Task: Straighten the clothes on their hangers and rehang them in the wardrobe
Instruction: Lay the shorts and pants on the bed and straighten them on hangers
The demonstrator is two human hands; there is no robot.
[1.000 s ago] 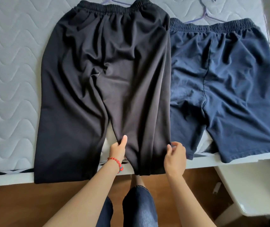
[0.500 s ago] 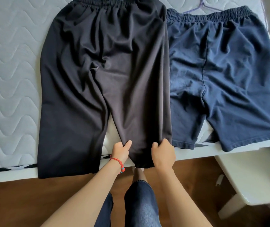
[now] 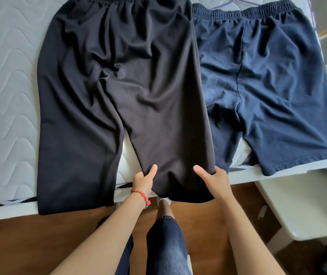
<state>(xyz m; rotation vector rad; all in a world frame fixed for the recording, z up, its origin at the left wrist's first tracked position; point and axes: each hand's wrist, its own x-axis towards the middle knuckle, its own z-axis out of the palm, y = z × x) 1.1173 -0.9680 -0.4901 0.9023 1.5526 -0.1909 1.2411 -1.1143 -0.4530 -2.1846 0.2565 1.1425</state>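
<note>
Black shorts (image 3: 119,92) are laid flat on the quilted mattress (image 3: 5,96), their hems hanging over its near edge. The right-hand leg is pinched near its hem by both hands: the left hand (image 3: 143,180) at its inner edge, thumb on top, and the right hand (image 3: 215,179) at its outer edge, thumb likewise on the cloth. Navy shorts (image 3: 267,92) are spread just beside, toward the mattress's right edge, slightly overlapped by the black pair. A purple hanger (image 3: 231,1) is partly visible above the navy waistband.

Bare forearms, a red bead bracelet (image 3: 141,196) on the left wrist, and dark blue jeans (image 3: 166,245).
</note>
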